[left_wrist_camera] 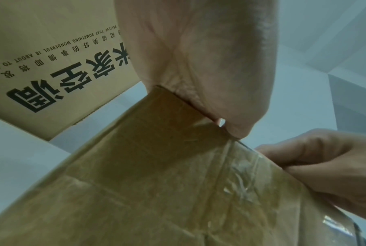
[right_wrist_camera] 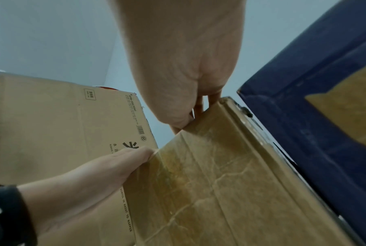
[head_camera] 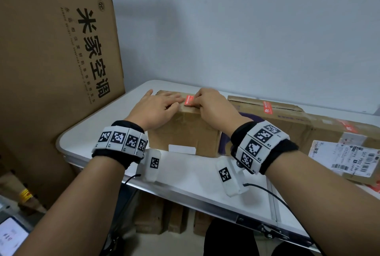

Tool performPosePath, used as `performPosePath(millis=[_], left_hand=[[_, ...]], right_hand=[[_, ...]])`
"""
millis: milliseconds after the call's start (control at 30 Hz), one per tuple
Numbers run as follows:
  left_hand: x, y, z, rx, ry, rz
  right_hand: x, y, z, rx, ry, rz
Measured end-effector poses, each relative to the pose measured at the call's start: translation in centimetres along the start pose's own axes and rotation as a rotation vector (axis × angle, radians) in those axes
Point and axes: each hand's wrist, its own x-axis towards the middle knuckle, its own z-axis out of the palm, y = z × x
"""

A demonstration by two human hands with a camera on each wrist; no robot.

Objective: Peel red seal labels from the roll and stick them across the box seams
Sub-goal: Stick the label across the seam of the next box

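Note:
A small brown cardboard box (head_camera: 185,134) stands mid-table, taped along its seams (left_wrist_camera: 156,183) (right_wrist_camera: 219,183). A red seal label (head_camera: 188,100) lies on its top at the near edge. My left hand (head_camera: 162,105) rests flat on the box top left of the label, fingers straight (left_wrist_camera: 198,58). My right hand (head_camera: 208,103) has bent fingers on the label's right part and its thumb on the box front at the top edge (right_wrist_camera: 188,58). The label roll is not in view.
A tall printed carton (head_camera: 61,50) leans at the table's left. To the right lie a larger box with a red label (head_camera: 267,107) and a box with a shipping label (head_camera: 349,157). A dark blue box (right_wrist_camera: 314,99) sits right beside the small one. The white table (head_camera: 185,175) edge is near me.

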Motion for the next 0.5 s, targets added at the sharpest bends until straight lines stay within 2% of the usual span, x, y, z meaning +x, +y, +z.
performPosePath(millis=[500], left_hand=[[-0.1,0.7,-0.2,0.044,0.033,0.006]], right_hand=[[-1.6,-0.6,-0.3,-0.095,0.035,-0.013]])
